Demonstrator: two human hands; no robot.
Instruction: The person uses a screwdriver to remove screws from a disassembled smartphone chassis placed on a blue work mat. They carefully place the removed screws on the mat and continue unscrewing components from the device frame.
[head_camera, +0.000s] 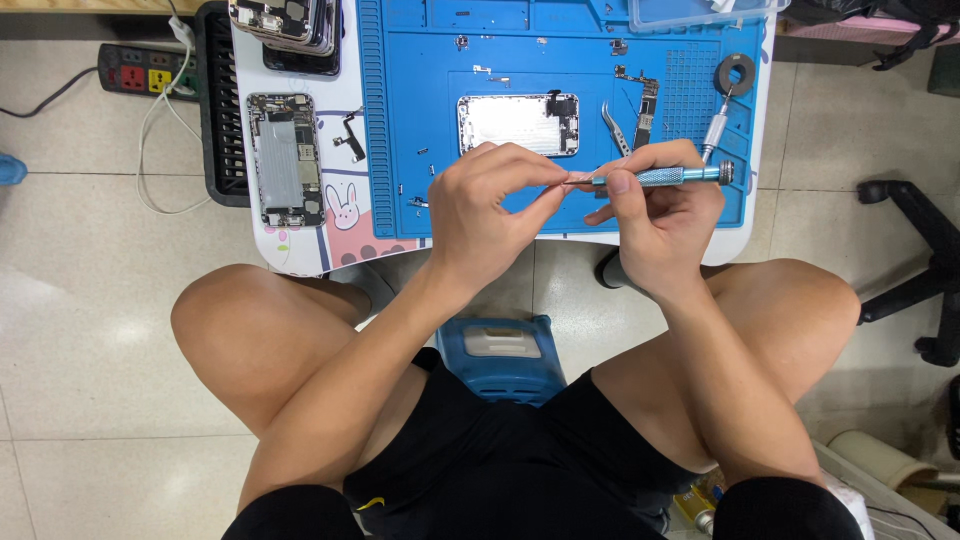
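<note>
My right hand (655, 215) grips a small blue-handled precision screwdriver (665, 177), held level with its tip pointing left. My left hand (490, 205) pinches the tip end of that screwdriver between thumb and forefinger; whatever sits at the tip is too small to make out. Both hands hover over the near edge of a blue repair mat (400, 120). Just beyond them on the mat lies an opened silver phone housing (515, 122). A circuit board (647, 108) and curved tweezers (618, 130) rest to its right.
A second opened phone (284, 158) lies on the white table at left, beside a small flex cable part (351, 135). Stacked phones (290, 25) sit at the back left. A second screwdriver (714, 130) and a ring magnet (736, 72) lie at right. A power strip (140, 72) is on the floor.
</note>
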